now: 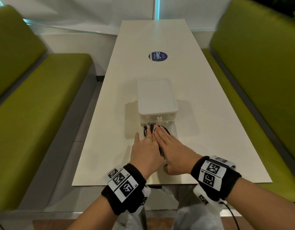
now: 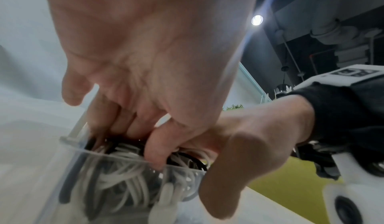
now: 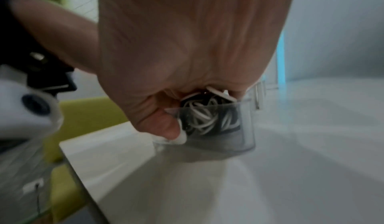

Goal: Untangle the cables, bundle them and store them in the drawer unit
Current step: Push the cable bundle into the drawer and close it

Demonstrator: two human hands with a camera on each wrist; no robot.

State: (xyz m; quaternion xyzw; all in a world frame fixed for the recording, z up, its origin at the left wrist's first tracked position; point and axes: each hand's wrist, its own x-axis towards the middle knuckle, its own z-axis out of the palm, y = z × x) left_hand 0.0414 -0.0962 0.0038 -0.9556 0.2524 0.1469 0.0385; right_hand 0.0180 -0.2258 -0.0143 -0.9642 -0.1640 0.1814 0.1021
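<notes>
Near the front edge of the white desk [image 1: 100,123], both hands lie side by side, palms down, on the pulled-out clear drawer [image 2: 116,175] of the white drawer unit [image 1: 157,98]. From the head view the left hand [image 1: 146,151] and the right hand [image 1: 174,149] touch along their inner edges, with fingers stretched forward and nearly straight toward the unit's front. The left wrist view shows the left hand's fingers [image 2: 133,122] bent slightly downward, pressing onto the cables [image 2: 124,170], a heap of white and black loops that fills the drawer up to its rim; the thumb stands free to the side. In the right wrist view the right hand's palm covers the top of the same drawer, its thumb [image 3: 166,125] lying against the drawer's front corner, with white and black cables visible through the clear wall. Whether either hand actually pinches a cable cannot be told; both seem only to press down. Farther along the desk is a round dark sticker [image 1: 158,56] reading "ClayG", with smaller print too small to read. Black wristbands [image 1: 125,185] carry square black-and-white code markers. Green benches [image 1: 35,103] flank the desk.
</notes>
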